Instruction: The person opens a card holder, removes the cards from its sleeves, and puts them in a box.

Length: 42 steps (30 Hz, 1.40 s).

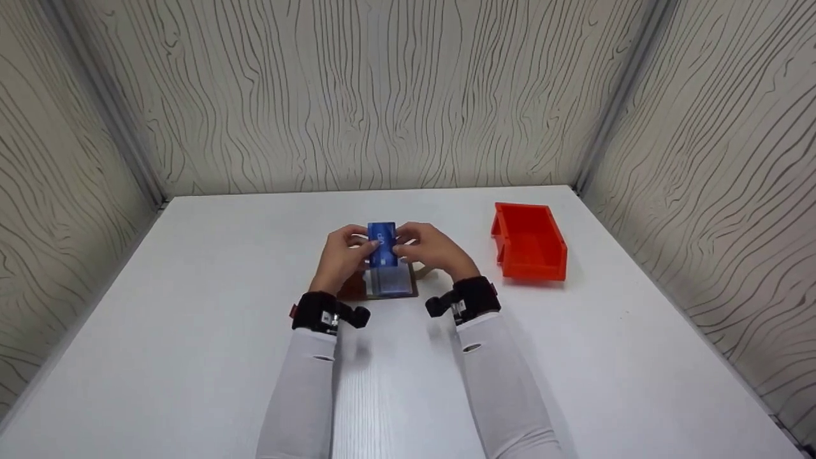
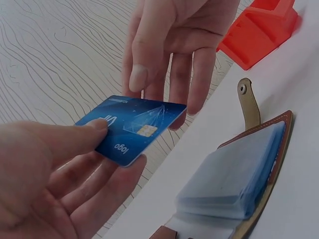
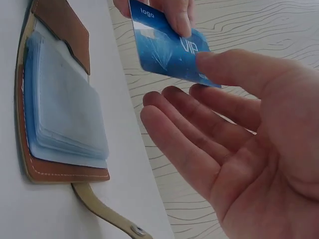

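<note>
A blue bank-style card [image 1: 384,245] with "VIP" and "logo" printing is held up between both hands. My left hand [image 1: 344,255] pinches it, thumb [image 2: 94,133] on the printed face and fingers beneath. Around the card's opposite edge is my right hand [image 1: 437,247], its fingers loosely spread below. The right thumb [image 3: 229,69] overlaps the card in the right wrist view but stands just short of its edge in the left wrist view. Under the hands lies an open brown leather card holder [image 3: 65,174] with a stack of clear plastic sleeves [image 2: 229,174].
A red plastic bin [image 1: 532,245] stands on the white table [image 1: 191,331], right of the hands. The card holder's snap strap [image 3: 104,211] sticks out to its right side. Wood-grain patterned panels [image 1: 370,95] enclose the table at the back and sides.
</note>
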Tool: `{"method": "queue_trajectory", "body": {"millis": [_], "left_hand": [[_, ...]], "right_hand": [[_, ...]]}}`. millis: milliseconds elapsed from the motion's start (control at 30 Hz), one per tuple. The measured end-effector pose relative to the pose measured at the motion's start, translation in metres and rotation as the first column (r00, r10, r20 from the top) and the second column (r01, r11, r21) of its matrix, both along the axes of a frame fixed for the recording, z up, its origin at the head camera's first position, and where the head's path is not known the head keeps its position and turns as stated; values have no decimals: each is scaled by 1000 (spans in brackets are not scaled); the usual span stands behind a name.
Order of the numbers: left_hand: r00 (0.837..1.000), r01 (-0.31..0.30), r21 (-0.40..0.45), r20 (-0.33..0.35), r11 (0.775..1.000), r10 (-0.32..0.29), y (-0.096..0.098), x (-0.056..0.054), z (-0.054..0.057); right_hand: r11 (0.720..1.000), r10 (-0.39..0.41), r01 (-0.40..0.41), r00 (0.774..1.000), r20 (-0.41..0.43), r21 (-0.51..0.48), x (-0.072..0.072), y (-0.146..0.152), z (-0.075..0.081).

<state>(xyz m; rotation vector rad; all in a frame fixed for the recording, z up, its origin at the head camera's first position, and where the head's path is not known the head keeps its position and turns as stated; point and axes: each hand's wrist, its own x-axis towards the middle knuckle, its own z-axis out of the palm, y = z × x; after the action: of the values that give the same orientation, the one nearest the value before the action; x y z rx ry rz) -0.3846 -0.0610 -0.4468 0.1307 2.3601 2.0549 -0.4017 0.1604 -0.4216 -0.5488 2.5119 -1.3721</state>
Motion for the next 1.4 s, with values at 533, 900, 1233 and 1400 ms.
{"method": "queue_trajectory", "body": {"millis": [533,900,1233,1400], "left_hand": [[1000,14,-3,-4,1000,-14,1,2,4],[1000,22,-9,-13,1000,-23,0,1,0],[999,19,-38,-39,999,-20,-4,1,-4],[999,18,-62,-29,998,-20,-5,0,-8]], "right_hand": [[990,-43,52,996,75,-129,-1,-9,2],[990,-86,88,996,25,-106,-1,12,8],[964,-262,255,961,-91,-78,16,61,44],[894,-446,447,884,-142,-20,32,97,66]]}}
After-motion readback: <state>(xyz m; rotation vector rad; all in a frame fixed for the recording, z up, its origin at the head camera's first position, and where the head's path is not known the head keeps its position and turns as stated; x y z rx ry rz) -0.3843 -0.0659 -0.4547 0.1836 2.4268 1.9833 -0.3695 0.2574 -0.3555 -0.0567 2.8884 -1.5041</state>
